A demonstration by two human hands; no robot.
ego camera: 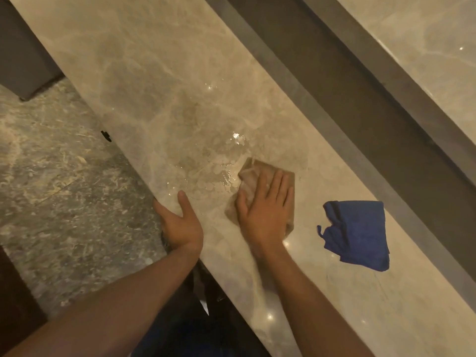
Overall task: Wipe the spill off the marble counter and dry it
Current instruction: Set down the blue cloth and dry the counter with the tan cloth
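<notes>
Looking down from my head camera, I have my right hand (265,210) laid flat on a tan cloth (260,176), fingers straight and spread a little, pressing it onto the marble counter (144,73). I am not gripping the cloth; my palm and fingers just bear down on it. The cloth sits at the near edge of the spill (213,155), a glistening patch of beaded water that runs from just beside my fingertips up and away along the slab.

My left hand (180,222) braces on the counter's front edge: the thumb lies up on the top surface, and the other fingers drop over the lip where I cannot see them, so I cannot tell how far they curl.

A folded blue cloth (358,233) lies on the counter to my right, apart from the tan one and on what looks like dry stone.

I judge that I am in the wiping step, with most of the water not yet taken up. The next move calls for pushing the tan cloth forward and to the left through the beads, keeping flat pressure so it soaks rather than smears. The blue cloth looks like the one for drying, so it should stay clear of the wet patch until then.
</notes>
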